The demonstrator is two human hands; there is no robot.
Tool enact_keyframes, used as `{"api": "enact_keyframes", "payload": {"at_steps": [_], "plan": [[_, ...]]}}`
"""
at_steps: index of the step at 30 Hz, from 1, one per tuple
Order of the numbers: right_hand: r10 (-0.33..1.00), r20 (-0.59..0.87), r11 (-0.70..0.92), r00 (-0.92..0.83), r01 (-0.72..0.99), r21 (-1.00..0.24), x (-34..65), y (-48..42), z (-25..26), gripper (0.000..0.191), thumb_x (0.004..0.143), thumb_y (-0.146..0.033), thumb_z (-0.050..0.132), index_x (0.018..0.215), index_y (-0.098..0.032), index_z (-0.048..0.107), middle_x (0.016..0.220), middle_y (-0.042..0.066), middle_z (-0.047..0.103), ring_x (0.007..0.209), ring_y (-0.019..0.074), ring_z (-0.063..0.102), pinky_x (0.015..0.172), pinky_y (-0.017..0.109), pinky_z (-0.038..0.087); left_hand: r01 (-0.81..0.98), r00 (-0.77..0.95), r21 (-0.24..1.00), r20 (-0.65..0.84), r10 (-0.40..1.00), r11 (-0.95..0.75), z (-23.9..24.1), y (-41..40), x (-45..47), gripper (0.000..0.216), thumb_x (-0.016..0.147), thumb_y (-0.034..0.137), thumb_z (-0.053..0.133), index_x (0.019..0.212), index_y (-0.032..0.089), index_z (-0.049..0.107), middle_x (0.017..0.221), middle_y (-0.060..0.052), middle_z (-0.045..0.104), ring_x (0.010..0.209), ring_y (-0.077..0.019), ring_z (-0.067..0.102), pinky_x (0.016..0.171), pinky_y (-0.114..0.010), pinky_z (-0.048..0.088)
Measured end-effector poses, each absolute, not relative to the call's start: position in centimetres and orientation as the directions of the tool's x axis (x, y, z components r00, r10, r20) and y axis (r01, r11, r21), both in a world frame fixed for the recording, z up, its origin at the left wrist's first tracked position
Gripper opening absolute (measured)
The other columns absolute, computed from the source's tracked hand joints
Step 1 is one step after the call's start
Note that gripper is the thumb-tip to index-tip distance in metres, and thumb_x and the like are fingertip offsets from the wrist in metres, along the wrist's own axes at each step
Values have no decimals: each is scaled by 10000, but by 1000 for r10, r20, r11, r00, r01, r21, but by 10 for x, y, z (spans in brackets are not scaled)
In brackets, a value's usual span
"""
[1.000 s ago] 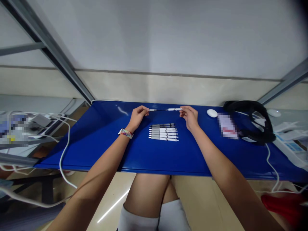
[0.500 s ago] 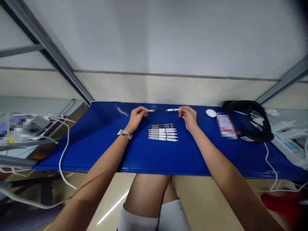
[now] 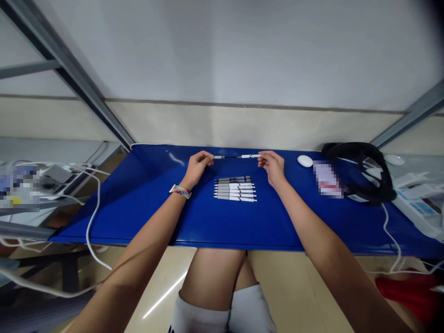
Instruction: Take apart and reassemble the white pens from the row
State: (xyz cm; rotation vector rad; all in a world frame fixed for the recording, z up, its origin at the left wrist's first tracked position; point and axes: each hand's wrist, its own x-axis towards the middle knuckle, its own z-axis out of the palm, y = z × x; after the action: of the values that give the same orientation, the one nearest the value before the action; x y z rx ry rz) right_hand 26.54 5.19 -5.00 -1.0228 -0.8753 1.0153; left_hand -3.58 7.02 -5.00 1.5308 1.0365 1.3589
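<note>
The grey grip [image 3: 218, 157] of a pen [image 3: 240, 157] is pinched in the left hand [image 3: 197, 167], and its white barrel [image 3: 249, 156] is pinched in the right hand [image 3: 274, 167]. Between the two parts the thin, dark refill [image 3: 231, 157] is exposed. All three are held nearly in line, close to the back edge of the bench [image 3: 145, 194] and roughly parallel to it. Whether the pen is lifted or rested on the surface cannot be told.

The step in hand is judged to be the handling of one pen in two parts; whether these are being drawn apart or brought together cannot be told. For any next move, a light, level pinch at both ends would be called for, since the refill could be bent if the line were lost.

Nearer the front edge, about midway between the sides, a row of pens [image 3: 235, 188] is laid side by side, tips turned toward the left edge, with the darker ones at the back. Toward the back right corner, a white mouse [image 3: 305, 161], a blurred packet [image 3: 328, 179] and a black headset [image 3: 383, 196] are set. Across the front left corner, a white cable [image 3: 90, 222] is draped.
</note>
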Motion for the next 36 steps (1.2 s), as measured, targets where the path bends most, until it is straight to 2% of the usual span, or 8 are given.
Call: {"api": "enact_keyframes", "payload": {"at_steps": [9,26,36], "plan": [[948,102,171,300,-212,-962,266,52,-49,156,725,-326,783,831,-211,770,678,8,695,605,137,624,601,275,534,29,77,945,323,943,-326,-52,72,-36,204,857,379,781,835,181,737,732,-23,692,696,-157,599,747,-316,484],[952,97,160,290,-203,-966,264,51,-47,142,729,-309,780,826,-206,773,664,1,693,597,129,622,594,263,528,81,87,945,309,947,-316,-52,72,-35,228,853,416,778,834,193,735,745,-30,703,710,-171,614,759,-330,512],[983,139,160,120,-180,-971,259,46,-47,211,722,-358,848,863,-209,800,742,31,749,659,158,672,671,317,577,84,144,952,282,948,-296,-50,69,-33,327,874,507,796,807,191,744,756,-33,706,743,-177,638,798,-331,518]]}}
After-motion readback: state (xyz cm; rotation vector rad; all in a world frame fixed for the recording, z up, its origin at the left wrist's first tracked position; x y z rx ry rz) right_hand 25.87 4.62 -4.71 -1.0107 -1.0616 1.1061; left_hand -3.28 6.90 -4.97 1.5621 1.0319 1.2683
